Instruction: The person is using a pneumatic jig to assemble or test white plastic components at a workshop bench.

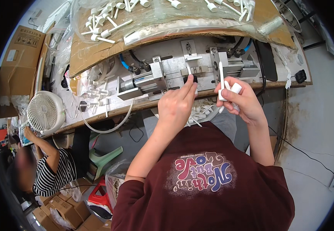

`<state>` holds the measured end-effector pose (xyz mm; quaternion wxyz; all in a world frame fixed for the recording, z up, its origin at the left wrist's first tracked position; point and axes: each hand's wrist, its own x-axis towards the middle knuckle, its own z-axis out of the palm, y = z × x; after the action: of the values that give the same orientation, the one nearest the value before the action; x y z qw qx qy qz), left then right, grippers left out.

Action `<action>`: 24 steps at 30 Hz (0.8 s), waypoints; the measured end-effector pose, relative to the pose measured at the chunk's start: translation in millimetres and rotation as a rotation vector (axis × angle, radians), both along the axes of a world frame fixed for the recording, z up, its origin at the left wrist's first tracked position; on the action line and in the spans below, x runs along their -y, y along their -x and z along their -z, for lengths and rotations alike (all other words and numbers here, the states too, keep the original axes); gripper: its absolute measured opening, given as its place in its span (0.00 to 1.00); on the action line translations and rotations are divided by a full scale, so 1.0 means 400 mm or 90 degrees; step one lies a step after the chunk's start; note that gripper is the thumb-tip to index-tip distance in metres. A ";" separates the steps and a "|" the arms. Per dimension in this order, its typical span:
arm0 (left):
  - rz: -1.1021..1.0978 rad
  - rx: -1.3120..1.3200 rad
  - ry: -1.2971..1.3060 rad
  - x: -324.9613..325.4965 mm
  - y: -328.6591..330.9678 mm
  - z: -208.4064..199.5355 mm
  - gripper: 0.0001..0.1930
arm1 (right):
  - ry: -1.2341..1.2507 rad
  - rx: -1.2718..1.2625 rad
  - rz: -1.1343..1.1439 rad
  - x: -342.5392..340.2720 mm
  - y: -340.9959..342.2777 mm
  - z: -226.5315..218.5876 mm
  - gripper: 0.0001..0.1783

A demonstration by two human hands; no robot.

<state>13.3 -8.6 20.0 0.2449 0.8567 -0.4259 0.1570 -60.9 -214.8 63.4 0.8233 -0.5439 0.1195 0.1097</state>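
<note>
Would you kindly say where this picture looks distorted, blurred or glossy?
Head view: the table edge bows and corners go black; the co-worker's head is blurred; the plastic sheet shows glossy highlights; the left hand and right hand look sharp.

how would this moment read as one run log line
left hand: at white stick by metal fixture, contact unclear | right hand: holds white pieces | nearby: white fan, cardboard sheet
</note>
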 end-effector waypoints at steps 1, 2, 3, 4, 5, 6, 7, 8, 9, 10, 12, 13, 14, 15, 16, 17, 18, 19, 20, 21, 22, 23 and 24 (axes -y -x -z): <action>-0.013 0.004 -0.029 0.003 -0.005 -0.008 0.14 | 0.010 -0.005 -0.004 -0.001 0.002 0.001 0.09; -0.009 0.006 -0.026 0.004 -0.009 -0.005 0.13 | 0.020 -0.013 0.003 -0.005 0.004 0.002 0.09; -0.004 0.007 -0.022 0.006 -0.013 0.000 0.13 | 0.031 -0.020 0.010 -0.009 0.005 0.002 0.09; 0.000 0.009 -0.017 0.006 -0.014 0.002 0.13 | 0.042 -0.028 0.017 -0.011 0.005 0.002 0.10; -0.003 -0.001 -0.016 0.005 -0.012 0.002 0.13 | 0.058 -0.027 0.017 -0.013 0.005 0.004 0.10; -0.003 -0.009 -0.015 0.004 -0.011 -0.001 0.12 | 0.074 -0.027 0.019 -0.014 0.007 0.009 0.10; -0.004 -0.018 -0.015 0.003 -0.010 -0.003 0.12 | 0.089 -0.026 0.022 -0.016 0.008 0.014 0.11; -0.005 -0.023 -0.013 0.001 -0.010 -0.007 0.13 | 0.098 -0.027 0.025 -0.017 0.007 0.019 0.10; -0.006 -0.027 -0.010 0.000 -0.010 -0.012 0.13 | 0.107 -0.027 0.028 -0.017 0.004 0.023 0.10; -0.007 -0.032 -0.007 0.000 -0.009 -0.018 0.14 | 0.117 -0.028 0.031 -0.018 0.002 0.027 0.10; 0.045 -0.190 0.112 -0.004 0.001 -0.045 0.16 | 0.158 -0.029 0.036 -0.025 0.003 0.032 0.10; 0.072 -0.269 0.171 -0.005 0.006 -0.053 0.17 | 0.178 -0.029 0.038 -0.031 0.003 0.033 0.10; 0.104 -0.281 0.204 0.000 0.009 -0.054 0.17 | 0.181 -0.006 0.023 -0.038 0.001 0.034 0.11; 0.134 -0.294 0.236 0.005 0.016 -0.054 0.18 | 0.182 0.017 0.006 -0.049 0.000 0.034 0.12; 0.164 -0.306 0.268 0.007 0.021 -0.055 0.18 | 0.184 0.039 -0.010 -0.055 -0.001 0.034 0.13; 0.158 -0.307 0.261 0.003 0.024 -0.054 0.18 | 0.190 0.023 -0.017 -0.055 -0.003 0.029 0.12; 0.153 -0.307 0.255 -0.001 0.026 -0.051 0.17 | 0.198 0.007 -0.025 -0.052 -0.008 0.018 0.12; 0.148 -0.307 0.249 -0.005 0.027 -0.048 0.17 | 0.205 -0.008 -0.032 -0.050 -0.012 0.010 0.12; 0.132 -0.313 0.273 -0.009 0.028 -0.045 0.16 | 0.147 -0.014 -0.040 -0.043 -0.009 0.008 0.11; 0.097 -0.295 0.274 -0.010 0.028 -0.045 0.17 | 0.133 -0.004 -0.012 -0.040 -0.007 0.013 0.10; 0.062 -0.276 0.275 -0.010 0.028 -0.045 0.17 | 0.118 0.006 0.016 -0.039 -0.005 0.020 0.09; 0.027 -0.258 0.275 -0.009 0.028 -0.044 0.18 | 0.104 0.017 0.044 -0.038 -0.002 0.028 0.09; 0.003 -0.182 0.244 -0.007 0.020 -0.035 0.17 | 0.080 0.023 0.071 -0.037 -0.002 0.033 0.09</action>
<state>5.3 -5.9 33.9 0.4611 0.8073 -0.3510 0.1114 -60.2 -200.2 50.2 0.7945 -0.5887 0.1416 0.0464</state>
